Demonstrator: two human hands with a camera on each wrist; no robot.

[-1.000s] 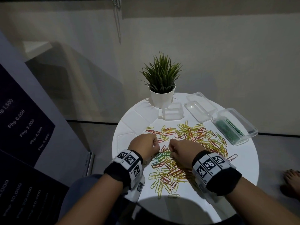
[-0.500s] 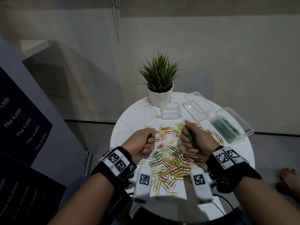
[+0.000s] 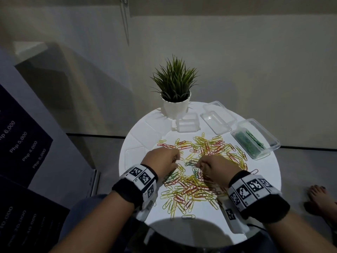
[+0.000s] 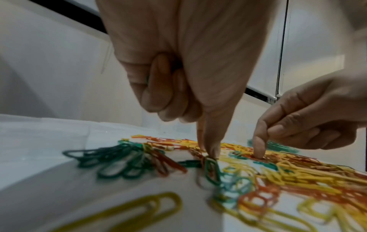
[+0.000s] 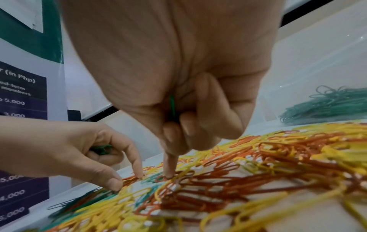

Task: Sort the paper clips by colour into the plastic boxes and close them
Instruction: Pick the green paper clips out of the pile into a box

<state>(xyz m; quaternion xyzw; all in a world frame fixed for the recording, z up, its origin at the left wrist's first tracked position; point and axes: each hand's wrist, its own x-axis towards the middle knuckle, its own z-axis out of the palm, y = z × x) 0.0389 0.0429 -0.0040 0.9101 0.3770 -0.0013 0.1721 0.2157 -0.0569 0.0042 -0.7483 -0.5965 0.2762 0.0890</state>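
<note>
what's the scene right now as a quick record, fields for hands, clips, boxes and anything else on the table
left hand: curled round green clips, index fingertip down on the pile
right hand: green clip tucked in curled fingers, index fingertip down on the pile
loose clips: mixed yellow, red and green, spread over the round white table
green box: open, holds green clips only
empty open box: clear, behind the pile
small clear box: by the plant pot; contents unclear
potted plant: far edge of the table
task state: sorting green, no box visibly closed
</note>
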